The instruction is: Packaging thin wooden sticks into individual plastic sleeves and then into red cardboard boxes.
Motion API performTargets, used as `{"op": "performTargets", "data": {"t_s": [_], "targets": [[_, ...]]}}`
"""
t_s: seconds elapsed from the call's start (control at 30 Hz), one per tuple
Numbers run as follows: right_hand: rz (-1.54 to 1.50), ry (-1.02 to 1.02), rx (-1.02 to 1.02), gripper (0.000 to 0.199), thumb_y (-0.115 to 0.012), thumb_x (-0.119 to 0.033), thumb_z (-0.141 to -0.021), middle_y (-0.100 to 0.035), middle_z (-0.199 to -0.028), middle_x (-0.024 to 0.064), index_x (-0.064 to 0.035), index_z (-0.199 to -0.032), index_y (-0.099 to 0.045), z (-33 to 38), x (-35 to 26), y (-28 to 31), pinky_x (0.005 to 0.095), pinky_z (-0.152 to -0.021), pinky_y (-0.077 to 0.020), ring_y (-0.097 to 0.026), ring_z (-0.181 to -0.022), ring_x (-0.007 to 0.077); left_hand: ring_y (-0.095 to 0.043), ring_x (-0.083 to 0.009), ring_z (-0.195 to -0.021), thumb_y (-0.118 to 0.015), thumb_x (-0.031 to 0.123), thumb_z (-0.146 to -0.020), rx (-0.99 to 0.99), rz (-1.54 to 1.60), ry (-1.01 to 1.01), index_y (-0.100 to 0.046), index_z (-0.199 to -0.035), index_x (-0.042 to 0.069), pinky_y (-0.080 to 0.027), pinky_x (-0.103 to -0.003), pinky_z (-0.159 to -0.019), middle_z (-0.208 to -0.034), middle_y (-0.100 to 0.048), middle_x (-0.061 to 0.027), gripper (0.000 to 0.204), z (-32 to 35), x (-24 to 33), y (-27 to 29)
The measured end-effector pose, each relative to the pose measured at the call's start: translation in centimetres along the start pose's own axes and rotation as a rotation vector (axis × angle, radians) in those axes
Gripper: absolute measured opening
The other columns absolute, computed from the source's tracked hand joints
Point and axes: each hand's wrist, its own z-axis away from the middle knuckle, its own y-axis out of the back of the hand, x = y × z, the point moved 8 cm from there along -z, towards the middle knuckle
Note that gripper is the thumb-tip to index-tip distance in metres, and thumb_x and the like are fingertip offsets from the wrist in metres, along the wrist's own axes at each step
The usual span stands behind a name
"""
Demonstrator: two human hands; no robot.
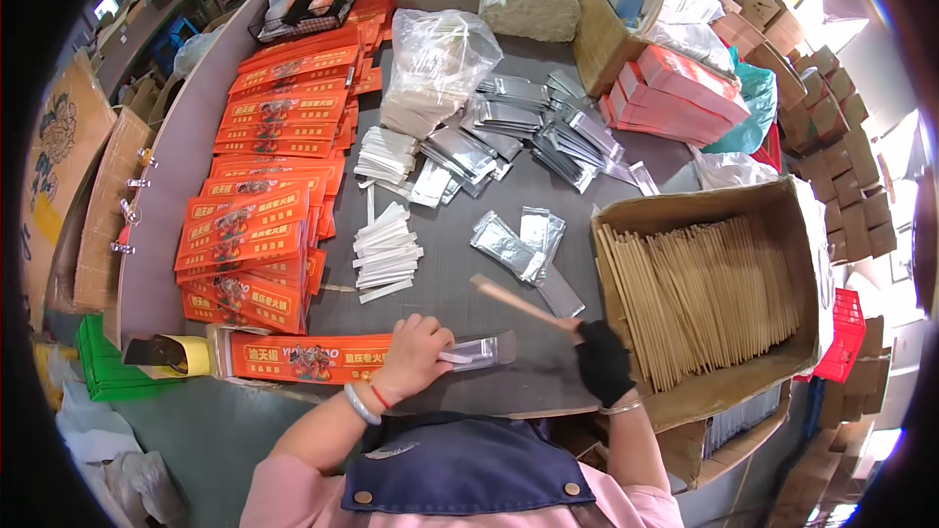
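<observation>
My left hand (416, 352) is bent over the right part of a red printed sleeve (313, 359) at the table's front edge, its fingers closed on it. A clear, silvery end (486, 351) of the sleeve reaches out to the right, and a small white packet (454, 357) shows by my fingertips. In a black fingerless glove, my right hand (603, 362) grips light wooden chopsticks (514, 300), which point up and left over the table. Just beyond them lie several silver packets (509, 246). Right beside that hand is a cardboard box (611, 220) full of wooden chopsticks (704, 303).
Stacks of red sleeves (240, 220) line the left side. White paper packets (384, 249) lie mid-table, with silver packets (479, 152) heaped behind. A clear plastic bag (440, 64), red-and-white bundles (675, 93) and an upright carton (611, 34) stand farther back. A grey partition (176, 152) borders the table.
</observation>
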Motion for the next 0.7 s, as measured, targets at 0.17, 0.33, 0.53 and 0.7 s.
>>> {"op": "performTargets", "data": {"t_s": [0.17, 0.33, 0.53, 0.7], "targets": [[0.107, 0.156, -0.510, 0.027, -0.066, -0.019, -0.084, -0.057, -0.073, 0.0127, -0.0268, -0.110, -0.070, 1.1, -3.8, -5.9, 0.0450, -0.065, -0.0486, -0.061, -0.074, 0.0332, -0.048, -0.0326, -0.111, -0.088, 0.028, -0.054, 0.243, -0.008, 0.058, -0.062, -0.119, 0.010, -0.040, -0.044, -0.095, -0.116, -0.055, -0.0111, 0.072, 4.5, -1.4, 4.2], [-0.204, 0.355, -0.375, 0.025, -0.069, -0.020, -0.082, -0.063, -0.081, 0.0129, -0.0157, -0.107, -0.070, -0.1, -8.5, -12.5, 0.0459, -0.068, -0.0493, -0.062, -0.078, 0.0354, -0.048, -0.0306, -0.112, -0.087, 0.028, -0.055, 0.207, -0.038, 0.023, -0.060, -0.120, 0.007, -0.038, -0.045, -0.098, -0.118, -0.055, -0.0084, 0.074, 3.9, -0.2, 2.0], [-0.256, -0.030, -0.196, 0.017, -0.070, -0.007, -0.077, -0.064, -0.089, 0.0151, -0.0034, -0.094, -0.066, -0.2, -3.8, -10.1, 0.0412, -0.076, -0.0500, -0.063, -0.086, 0.0331, -0.050, -0.0299, -0.110, -0.087, 0.022, -0.056, 0.236, -0.079, 0.000, -0.060, -0.119, 0.007, -0.039, -0.044, -0.095, -0.116, -0.056, -0.0080, 0.070, 3.7, -0.8, 1.5], [-0.760, 0.163, -0.239, 0.027, -0.072, 0.000, -0.077, -0.061, -0.101, 0.0127, -0.0032, -0.100, -0.057, -0.3, -13.4, -13.0, 0.0372, -0.081, -0.0501, -0.062, -0.092, 0.0293, -0.051, -0.0289, -0.109, -0.084, 0.017, -0.059, 0.243, 0.023, -0.020, -0.061, -0.118, 0.005, -0.041, -0.043, -0.093, -0.114, -0.057, -0.0081, 0.064, 2.4, -1.2, 1.6]]}}
